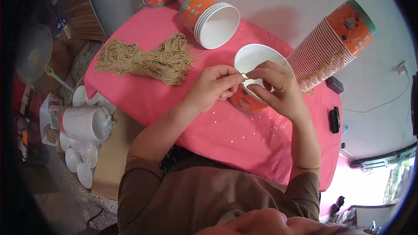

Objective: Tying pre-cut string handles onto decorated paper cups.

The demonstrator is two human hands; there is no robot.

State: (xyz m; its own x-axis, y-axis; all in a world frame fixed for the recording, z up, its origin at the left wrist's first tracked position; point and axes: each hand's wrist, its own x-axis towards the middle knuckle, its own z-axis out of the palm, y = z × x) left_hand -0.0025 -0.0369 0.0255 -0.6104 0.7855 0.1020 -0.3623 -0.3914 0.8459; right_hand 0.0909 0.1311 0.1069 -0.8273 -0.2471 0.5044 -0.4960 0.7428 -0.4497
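Observation:
My left hand (217, 82) is closed in a pinch at the near left side of an upright paper bucket (247, 101), which is white inside and orange outside. Between the fingertips shows a short bit of thin tan string (244, 76). My right hand (279, 88) arches over the bucket's mouth, its fingertips meeting the same string while its thumb is a little apart. Most of the bucket's front is hidden by my hands. To the left lies a bundle of tan string (146, 61), gathered at its middle.
Behind, nested paper buckets (217, 25) lie on their side. A tall bucket stack (324, 48) leans at the right, strings hanging along it. Small white bits dot the pink tablecloth (209, 137). A black object (335, 119) sits at the right edge. White tubs (85, 122) stand low left.

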